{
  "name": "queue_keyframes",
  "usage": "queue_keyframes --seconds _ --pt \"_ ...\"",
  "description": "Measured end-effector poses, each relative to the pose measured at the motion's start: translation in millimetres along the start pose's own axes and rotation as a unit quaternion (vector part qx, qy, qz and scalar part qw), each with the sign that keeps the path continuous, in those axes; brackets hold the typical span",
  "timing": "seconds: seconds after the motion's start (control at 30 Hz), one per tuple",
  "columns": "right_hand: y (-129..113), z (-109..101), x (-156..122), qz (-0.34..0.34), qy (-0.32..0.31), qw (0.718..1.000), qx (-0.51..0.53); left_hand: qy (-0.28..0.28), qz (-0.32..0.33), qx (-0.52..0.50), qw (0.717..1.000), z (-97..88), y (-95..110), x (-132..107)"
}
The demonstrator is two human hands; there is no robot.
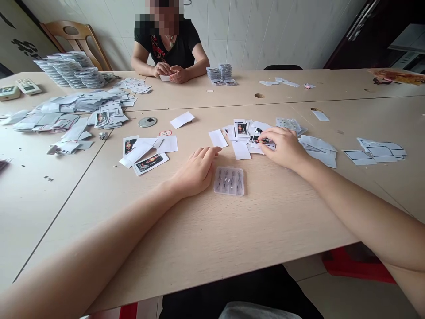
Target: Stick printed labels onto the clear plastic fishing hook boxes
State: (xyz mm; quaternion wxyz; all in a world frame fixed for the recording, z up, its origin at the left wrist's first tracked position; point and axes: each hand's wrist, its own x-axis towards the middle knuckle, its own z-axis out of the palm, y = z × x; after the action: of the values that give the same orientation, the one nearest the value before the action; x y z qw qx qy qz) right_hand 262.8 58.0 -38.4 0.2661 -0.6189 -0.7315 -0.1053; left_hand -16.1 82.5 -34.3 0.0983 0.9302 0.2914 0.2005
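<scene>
Currently, I have the right hand out over a loose pile of cards, its thumb and fingertips drawn close together at a dark-printed card. From here I can't tell whether they have pinched it or only touch it. The left hand lies low on the worktop, fingers loosely bent and reaching toward the right hand, with nothing visible in its grasp.

Just right of the left hand, and nearer me than the right hand, sits a clear case with small dark pieces in a row inside; I can't make out whether the hand touches it. A white card lies just beyond the left fingertips, and a second group of cards is off to that hand's left. Past the right wrist I see more white slips.

I judge the step in hand to be singling out a card. As I read it, the next move calls for a light pinch on one edge, so that neighbours don't drag along, and for the left hand to leave the case steady.
</scene>
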Motion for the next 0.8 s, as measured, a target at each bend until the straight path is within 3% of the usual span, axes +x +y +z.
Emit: queue_keyframes --seconds 0.23,0.47,0.8 --pt "11 -11 3 0.075 -0.046 0.996 -0.015 0.001 0.01 0.005 1.0 1.2 -3 0" --pt "26 -17 7 0.151 -0.073 0.985 0.035 -0.001 0.005 -0.002 1.0 0.0 -1 1" --pt "25 -13 7 0.121 -0.072 0.99 0.02 -0.005 -0.004 -0.001 1.0 -0.9 0 1"
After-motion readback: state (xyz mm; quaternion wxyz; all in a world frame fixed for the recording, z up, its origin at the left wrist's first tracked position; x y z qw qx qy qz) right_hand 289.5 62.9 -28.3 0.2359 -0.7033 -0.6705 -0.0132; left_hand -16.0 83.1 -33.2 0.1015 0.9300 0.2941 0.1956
